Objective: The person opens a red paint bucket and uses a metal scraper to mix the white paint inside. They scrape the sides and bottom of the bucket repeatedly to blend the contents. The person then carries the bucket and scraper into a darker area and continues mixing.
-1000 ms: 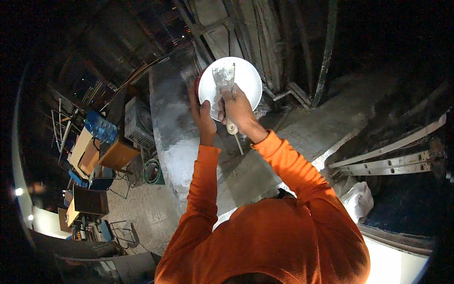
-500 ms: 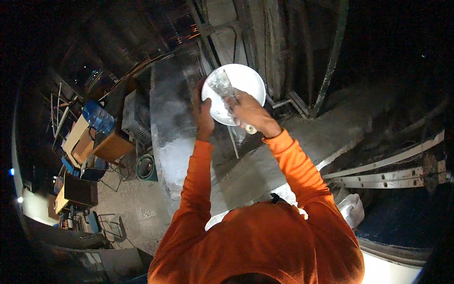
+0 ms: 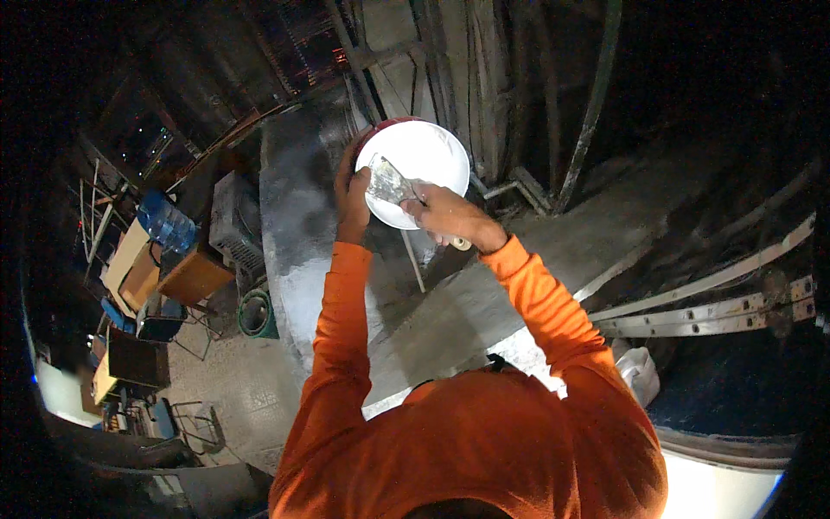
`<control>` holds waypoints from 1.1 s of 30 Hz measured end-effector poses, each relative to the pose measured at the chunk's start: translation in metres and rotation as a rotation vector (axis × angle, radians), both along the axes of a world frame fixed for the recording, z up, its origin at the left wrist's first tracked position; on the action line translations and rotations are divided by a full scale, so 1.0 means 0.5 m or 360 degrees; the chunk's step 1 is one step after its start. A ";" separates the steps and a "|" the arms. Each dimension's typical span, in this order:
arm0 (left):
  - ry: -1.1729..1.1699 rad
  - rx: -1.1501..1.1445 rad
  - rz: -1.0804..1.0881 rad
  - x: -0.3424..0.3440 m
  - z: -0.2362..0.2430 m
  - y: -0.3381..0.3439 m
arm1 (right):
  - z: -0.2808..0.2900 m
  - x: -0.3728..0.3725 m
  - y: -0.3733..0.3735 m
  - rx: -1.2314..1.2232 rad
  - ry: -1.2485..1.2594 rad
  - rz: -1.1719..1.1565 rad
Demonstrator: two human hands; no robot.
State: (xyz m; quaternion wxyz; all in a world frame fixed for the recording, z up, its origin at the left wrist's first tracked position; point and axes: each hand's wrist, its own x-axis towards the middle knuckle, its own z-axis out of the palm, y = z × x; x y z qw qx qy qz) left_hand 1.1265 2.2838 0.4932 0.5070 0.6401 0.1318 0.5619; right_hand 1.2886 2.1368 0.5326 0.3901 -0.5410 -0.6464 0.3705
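Note:
A round white tub (image 3: 430, 156), bright inside and dark red along its far outer side, is held up in front of me. My left hand (image 3: 353, 197) grips its left side, thumb at the rim and the other fingers hidden behind the wall. In my right hand (image 3: 456, 214) is a putty knife (image 3: 389, 180), its pale handle end showing below the fist. The wide blade, smeared with whitish stuff, lies over the left part of the tub's mouth, close to my left thumb. Whether blade and rim touch, I cannot tell.
Below the tub runs a grey, dusty concrete ledge (image 3: 441, 333) with a thin stick (image 3: 414, 259) on it. To the left stand a green bin (image 3: 257, 313), a grey crate (image 3: 235, 227) and a blue water bottle (image 3: 169, 223). A perforated metal rail (image 3: 709, 322) lies right.
The putty knife's blade has swung from the tub's upper middle down to its left rim, beside my left thumb. More of the tub's red outer side now shows.

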 end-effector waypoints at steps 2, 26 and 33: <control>0.0134 0.0200 0.0115 0.022 0.039 -0.035 | -0.017 -0.001 -0.002 0.0146 -0.0025 -0.0177; 0.0174 0.0223 0.0042 0.001 -0.009 -0.003 | -0.034 -0.015 -0.002 0.0180 -0.0222 -0.0212; 0.0011 -0.0231 -0.0081 -0.019 -0.055 0.039 | -0.047 -0.023 0.058 0.0630 -0.0589 -0.0386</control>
